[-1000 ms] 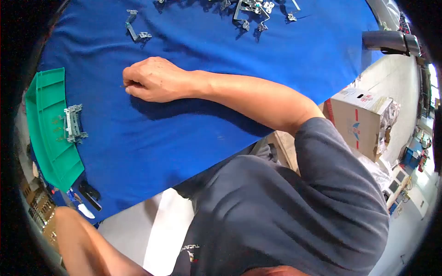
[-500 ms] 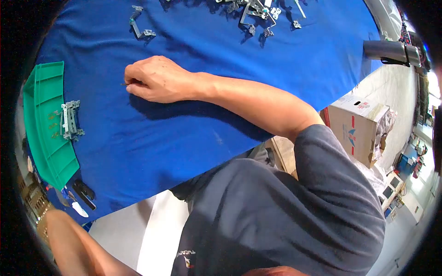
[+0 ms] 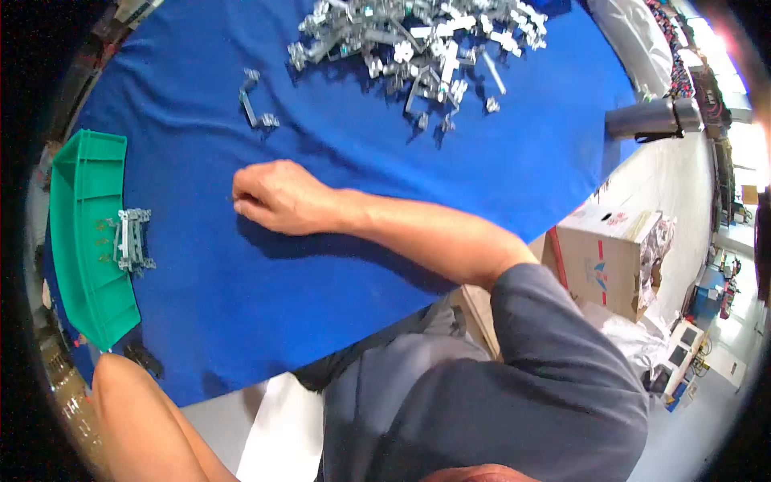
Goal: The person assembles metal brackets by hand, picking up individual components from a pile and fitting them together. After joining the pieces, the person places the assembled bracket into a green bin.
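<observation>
My right hand [image 3: 281,198] is closed, its fingers curled together just over the blue cloth [image 3: 201,313]. A tiny dark tip shows at the fingertips, but what they hold is too small to name. Above this hand lies a bent metal bracket [image 3: 249,106] with small fittings at its ends. Of my left arm [image 3: 144,418], only a bent part shows at the lower left, and the left hand is out of sight. Several slim metal parts [image 3: 128,239] stand at the inner edge of a green tray [image 3: 104,293].
A large pile of metal hinge-like parts [image 3: 401,52] covers the far middle. A dark grey cylinder [image 3: 654,119] lies at the table's right edge. Beyond that edge is a cardboard box [image 3: 598,261]. A black object [image 3: 144,361] sits below the tray, partly behind the left arm.
The view has tilted up, so the table's contents appear lower and more of the metal pile shows. My right hand stays closed over the cloth. The left arm now covers the white-handled item below the tray.
</observation>
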Action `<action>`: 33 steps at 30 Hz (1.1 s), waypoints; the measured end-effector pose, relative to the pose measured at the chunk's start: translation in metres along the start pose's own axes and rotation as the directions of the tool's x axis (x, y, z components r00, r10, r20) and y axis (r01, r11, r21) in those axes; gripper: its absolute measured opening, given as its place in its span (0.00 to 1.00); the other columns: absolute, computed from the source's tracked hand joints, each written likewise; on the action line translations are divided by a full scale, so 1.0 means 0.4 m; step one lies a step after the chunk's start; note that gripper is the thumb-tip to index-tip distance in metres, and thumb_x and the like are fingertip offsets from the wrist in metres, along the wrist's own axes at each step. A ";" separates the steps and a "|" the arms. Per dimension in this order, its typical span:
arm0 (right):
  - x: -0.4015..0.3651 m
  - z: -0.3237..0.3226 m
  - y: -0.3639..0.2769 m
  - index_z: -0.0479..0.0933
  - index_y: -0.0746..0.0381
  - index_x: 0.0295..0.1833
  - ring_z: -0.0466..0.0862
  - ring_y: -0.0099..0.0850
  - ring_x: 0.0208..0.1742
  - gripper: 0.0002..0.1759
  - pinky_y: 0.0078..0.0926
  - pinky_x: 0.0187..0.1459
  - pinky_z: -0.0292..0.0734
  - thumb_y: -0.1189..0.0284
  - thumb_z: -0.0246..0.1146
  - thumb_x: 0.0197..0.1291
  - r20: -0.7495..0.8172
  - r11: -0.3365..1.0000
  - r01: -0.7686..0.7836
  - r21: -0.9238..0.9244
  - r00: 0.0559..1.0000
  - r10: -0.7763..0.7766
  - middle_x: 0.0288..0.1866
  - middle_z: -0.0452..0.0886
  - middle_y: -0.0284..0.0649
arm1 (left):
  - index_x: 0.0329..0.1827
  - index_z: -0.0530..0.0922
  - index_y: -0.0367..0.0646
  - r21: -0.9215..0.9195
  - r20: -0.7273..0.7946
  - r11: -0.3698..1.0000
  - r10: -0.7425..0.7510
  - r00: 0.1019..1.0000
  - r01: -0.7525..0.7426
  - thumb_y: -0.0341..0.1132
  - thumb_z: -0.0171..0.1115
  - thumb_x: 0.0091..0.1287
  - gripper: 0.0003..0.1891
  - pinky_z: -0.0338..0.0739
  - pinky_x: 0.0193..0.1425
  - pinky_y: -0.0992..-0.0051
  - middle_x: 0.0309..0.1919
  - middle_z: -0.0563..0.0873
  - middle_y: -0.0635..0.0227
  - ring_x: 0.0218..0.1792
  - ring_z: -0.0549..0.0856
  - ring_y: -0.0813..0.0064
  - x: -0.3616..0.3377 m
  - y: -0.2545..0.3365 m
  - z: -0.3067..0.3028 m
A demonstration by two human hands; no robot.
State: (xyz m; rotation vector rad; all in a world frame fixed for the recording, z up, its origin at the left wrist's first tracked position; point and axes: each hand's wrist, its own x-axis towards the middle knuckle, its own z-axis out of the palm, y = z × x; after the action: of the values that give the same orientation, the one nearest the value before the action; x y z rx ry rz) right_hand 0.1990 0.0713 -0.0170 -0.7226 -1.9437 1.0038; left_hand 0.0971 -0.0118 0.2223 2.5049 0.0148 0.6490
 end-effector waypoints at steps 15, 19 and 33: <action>0.006 -0.016 -0.035 0.78 0.65 0.42 0.85 0.51 0.39 0.09 0.47 0.41 0.78 0.69 0.64 0.67 0.030 0.996 -0.083 0.027 0.996 0.082 0.36 0.83 0.50 | 0.44 0.86 0.40 0.080 -0.060 0.990 -0.113 0.992 0.118 0.31 0.69 0.68 0.06 0.74 0.34 0.77 0.31 0.85 0.70 0.29 0.79 0.79 -0.022 0.050 -0.043; 0.002 -0.016 -0.032 0.78 0.65 0.42 0.85 0.50 0.39 0.09 0.47 0.41 0.79 0.69 0.64 0.67 0.030 0.997 -0.074 0.005 0.997 0.074 0.36 0.82 0.50 | 0.45 0.86 0.40 0.088 -0.067 0.988 -0.120 0.990 0.126 0.30 0.69 0.68 0.06 0.74 0.34 0.77 0.32 0.84 0.70 0.30 0.79 0.80 -0.022 0.055 -0.040; 0.004 -0.013 -0.030 0.77 0.65 0.42 0.84 0.51 0.39 0.09 0.48 0.41 0.78 0.69 0.64 0.67 0.029 0.997 -0.074 0.014 0.997 0.073 0.35 0.82 0.50 | 0.48 0.86 0.40 0.100 -0.083 0.984 -0.141 0.986 0.149 0.30 0.69 0.68 0.08 0.73 0.34 0.78 0.32 0.84 0.70 0.30 0.78 0.81 -0.029 0.058 -0.052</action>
State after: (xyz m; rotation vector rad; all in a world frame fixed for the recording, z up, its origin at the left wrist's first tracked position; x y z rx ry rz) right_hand 0.2011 0.0681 -0.0043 -0.7803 -1.9444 1.0772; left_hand 0.0747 -0.0226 0.2441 2.5498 0.2646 0.6986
